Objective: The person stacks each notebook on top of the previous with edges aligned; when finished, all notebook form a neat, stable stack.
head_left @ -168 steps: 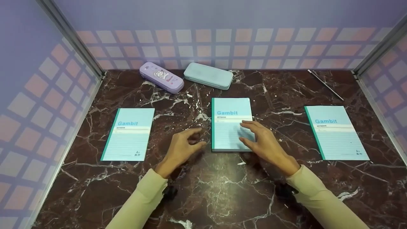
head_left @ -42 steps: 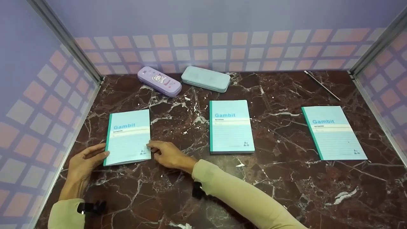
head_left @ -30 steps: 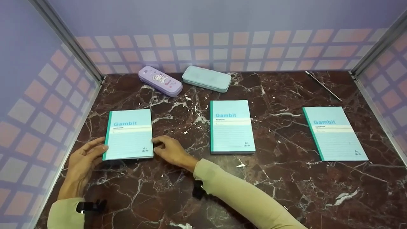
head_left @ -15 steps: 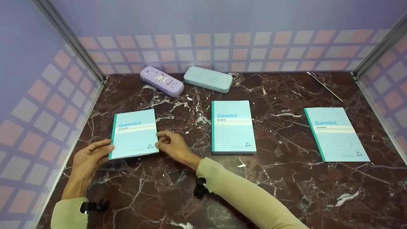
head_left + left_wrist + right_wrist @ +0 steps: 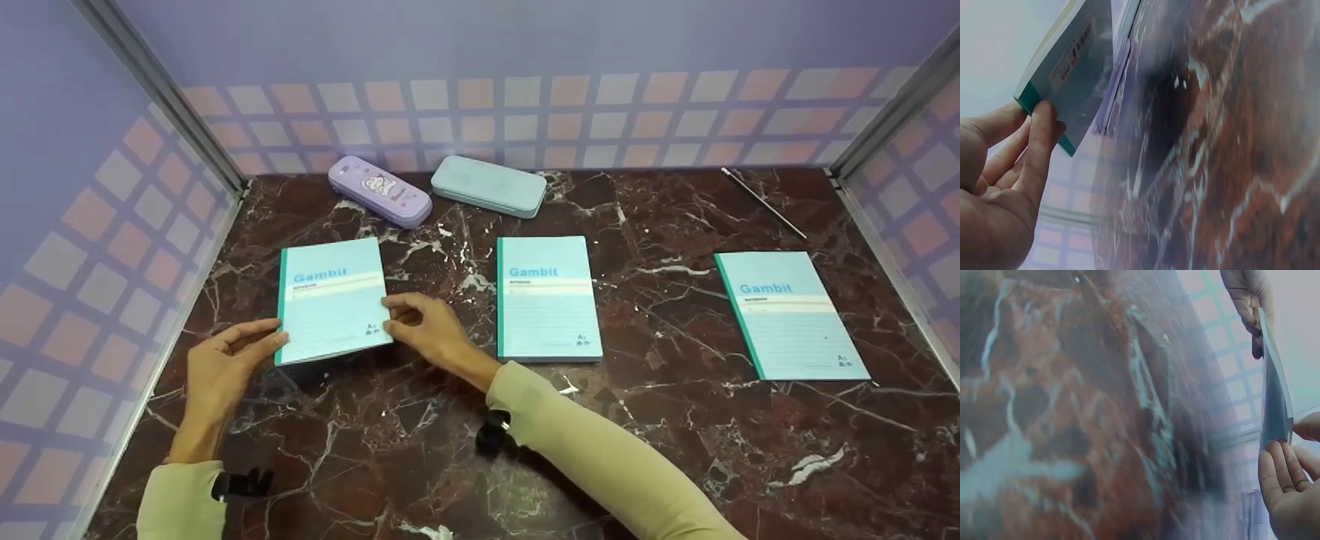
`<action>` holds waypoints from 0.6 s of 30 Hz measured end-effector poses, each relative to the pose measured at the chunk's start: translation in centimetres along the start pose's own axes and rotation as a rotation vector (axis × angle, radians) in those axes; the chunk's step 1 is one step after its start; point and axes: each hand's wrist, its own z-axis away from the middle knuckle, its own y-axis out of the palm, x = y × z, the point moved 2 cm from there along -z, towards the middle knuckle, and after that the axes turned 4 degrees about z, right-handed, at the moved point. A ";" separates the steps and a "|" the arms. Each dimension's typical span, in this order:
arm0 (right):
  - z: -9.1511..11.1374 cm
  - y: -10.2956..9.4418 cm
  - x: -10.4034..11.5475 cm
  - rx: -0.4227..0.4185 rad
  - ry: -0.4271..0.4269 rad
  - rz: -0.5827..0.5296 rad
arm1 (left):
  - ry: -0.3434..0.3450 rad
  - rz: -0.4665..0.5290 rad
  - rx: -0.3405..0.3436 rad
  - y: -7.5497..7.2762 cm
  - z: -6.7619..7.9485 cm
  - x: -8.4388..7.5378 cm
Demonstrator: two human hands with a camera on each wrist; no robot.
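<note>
A light blue Gambit notebook (image 5: pixel 334 311) with a green spine hangs above the tabletop, slightly turned. My left hand (image 5: pixel 225 367) pinches its spine near the lower corner, thumb on the cover. Across from it, my right hand (image 5: pixel 431 330) pinches the opposite edge between thumb and fingers. The left wrist view looks up at the back cover (image 5: pixel 1081 73), raised off the marble, with fingers beneath it. From the right wrist, the notebook (image 5: pixel 1276 399) shows nearly edge-on between both hands. A matching notebook (image 5: pixel 547 307) lies flat to the right of my right hand.
Another such notebook (image 5: pixel 787 322) lies at the right side. A purple pencil case (image 5: pixel 381 191) and a pale blue case (image 5: pixel 489 187) stand by the back wall. A pencil (image 5: pixel 765 204) lies at the back right. Patterned partitions bound the marble table (image 5: pixel 637 420).
Both hands have come from around the middle notebook to the left notebook and gripped its sides. It has risen off the table and shifted right and away, most clearly in the last half second.
</note>
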 end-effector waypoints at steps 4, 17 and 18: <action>0.3 -1.5 0.8 -0.005 -0.026 -0.016 | 0.052 0.018 0.005 0.9 0.3 -1.0; 1.8 -6.1 1.3 -0.039 -0.123 0.032 | 0.178 -0.008 0.141 3.9 0.9 -3.4; 1.9 -6.4 1.3 -0.044 -0.126 0.031 | 0.184 -0.005 0.150 4.2 0.9 -3.5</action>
